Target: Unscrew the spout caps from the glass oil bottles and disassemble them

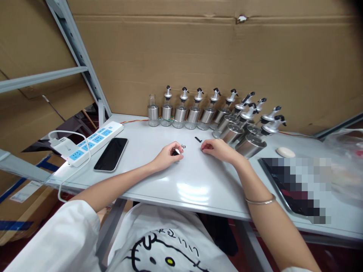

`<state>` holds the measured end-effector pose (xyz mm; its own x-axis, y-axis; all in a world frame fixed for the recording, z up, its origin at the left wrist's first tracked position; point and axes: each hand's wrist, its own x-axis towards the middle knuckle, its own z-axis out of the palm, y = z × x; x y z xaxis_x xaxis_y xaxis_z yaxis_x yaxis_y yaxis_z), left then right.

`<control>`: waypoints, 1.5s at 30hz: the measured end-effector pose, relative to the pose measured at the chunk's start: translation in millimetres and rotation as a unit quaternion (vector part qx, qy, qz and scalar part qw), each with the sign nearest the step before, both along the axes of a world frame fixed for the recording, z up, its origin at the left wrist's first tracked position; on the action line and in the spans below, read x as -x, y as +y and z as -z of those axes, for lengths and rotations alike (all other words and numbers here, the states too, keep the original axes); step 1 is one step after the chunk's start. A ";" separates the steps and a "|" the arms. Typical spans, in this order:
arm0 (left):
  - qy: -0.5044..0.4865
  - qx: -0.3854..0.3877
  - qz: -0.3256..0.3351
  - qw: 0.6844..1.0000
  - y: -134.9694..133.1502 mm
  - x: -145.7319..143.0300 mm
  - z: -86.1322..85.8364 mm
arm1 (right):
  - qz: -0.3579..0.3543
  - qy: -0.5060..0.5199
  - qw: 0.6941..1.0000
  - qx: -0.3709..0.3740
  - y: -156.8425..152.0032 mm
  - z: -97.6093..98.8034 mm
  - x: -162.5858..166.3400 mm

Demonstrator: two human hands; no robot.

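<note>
My left hand [168,155] is closed around a small silver and black bottle pour spout [176,152]; its metal tip shows past the fingertips, and the rest is hidden in the palm. My right hand [214,148] is low over the table with thumb and fingers pinched together, and I cannot make out what is between them. Just beyond its fingertips lies a thin black L-shaped piece [198,139]. At the back left of the bottle row, one glass bottle with a steel sleeve [153,112] has a bare neck. Several like it, such as the bottle beside it [166,112], carry pour spouts.
A black-screened phone [111,154] and a white power strip [95,143] with a plugged-in charger lie on the left. To the right are a pale oval object [285,152], a partly blurred dark tablet-like device [283,189] and a clear plastic bag [347,162]. Cardboard [170,49] walls the back.
</note>
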<state>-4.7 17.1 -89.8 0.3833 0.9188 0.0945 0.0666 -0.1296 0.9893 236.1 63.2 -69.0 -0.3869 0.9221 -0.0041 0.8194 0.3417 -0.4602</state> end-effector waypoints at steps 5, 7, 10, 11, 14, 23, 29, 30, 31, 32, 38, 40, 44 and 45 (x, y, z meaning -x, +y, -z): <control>0.005 0.004 -0.002 1.000 -0.2 0.3 -1.2 | -0.003 0.016 1.000 0.003 -0.2 -1.0 -2.9; 0.003 0.002 0.000 1.000 -0.1 0.0 -0.7 | -0.002 0.018 1.000 0.003 -1.2 -3.3 -4.3; -0.023 0.007 -0.007 1.000 0.0 -1.0 0.8 | 0.001 0.027 0.999 -0.026 -5.0 -10.3 -2.4; -0.032 0.013 -0.012 0.999 -0.1 -1.3 1.2 | -0.001 0.038 0.999 -0.039 -7.1 -13.2 0.2; -0.039 0.028 -0.026 0.999 -0.1 -1.2 1.5 | -0.039 0.099 0.992 -0.062 -15.3 -19.7 14.2; -0.069 0.063 0.020 0.995 0.6 3.5 -0.6 | -0.130 0.145 0.977 -0.082 -33.3 -12.6 55.2; -0.029 0.035 0.006 0.999 0.3 3.4 -1.5 | -0.138 0.148 0.978 -0.053 -39.6 -10.9 62.7; -0.024 0.024 0.006 0.999 0.6 3.8 -2.1 | -0.141 0.144 0.978 -0.054 -40.7 -10.5 63.7; -0.020 0.013 0.011 1.000 1.1 4.5 -2.8 | -0.142 0.137 0.979 -0.057 -41.7 -10.1 64.7; -0.014 -0.001 0.020 1.000 1.8 5.4 -3.6 | -0.138 0.125 0.980 -0.064 -42.6 -9.8 65.7; 0.063 -0.097 0.048 0.992 7.3 15.2 -9.5 | -0.085 0.093 0.988 -0.086 -46.8 -13.5 67.4; 0.079 -0.114 0.027 0.990 8.5 17.7 -11.2 | -0.063 0.126 0.988 -0.064 -47.3 -14.8 66.9; 0.133 -0.162 -0.019 0.978 7.5 18.3 -12.4 | -0.048 0.216 0.975 -0.018 -46.8 -13.6 68.7; 0.144 -0.171 -0.022 0.974 6.6 17.9 -12.4 | -0.054 0.231 0.971 -0.010 -46.7 -12.8 69.7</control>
<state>-22.6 23.6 -77.4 0.3993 0.8690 0.2923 0.3483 -0.4387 0.8284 166.4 16.5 -56.3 -0.4385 0.8737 0.2105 0.4856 0.4275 -0.7625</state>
